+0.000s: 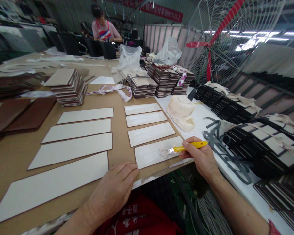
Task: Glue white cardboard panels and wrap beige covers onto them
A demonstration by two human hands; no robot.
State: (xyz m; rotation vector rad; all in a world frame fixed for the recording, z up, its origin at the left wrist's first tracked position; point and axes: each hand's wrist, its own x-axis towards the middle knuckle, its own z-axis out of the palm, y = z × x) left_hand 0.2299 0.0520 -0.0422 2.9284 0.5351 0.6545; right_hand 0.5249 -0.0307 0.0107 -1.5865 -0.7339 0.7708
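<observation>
Brush [189, 147] — pinched in the right hand [201, 157] — points left over the nearest panel [149, 152], which runs lengthwise toward the flat left hand [119, 180].

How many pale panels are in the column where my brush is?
4: nearest panel under the yellow-handled brush, second panel beyond it, then third panel and farthest panel. None looks hidden.

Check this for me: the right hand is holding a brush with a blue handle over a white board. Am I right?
Not quite: the handle is yellow, not blue, as the head view shows. The right hand does hold the brush over a white board.
</observation>
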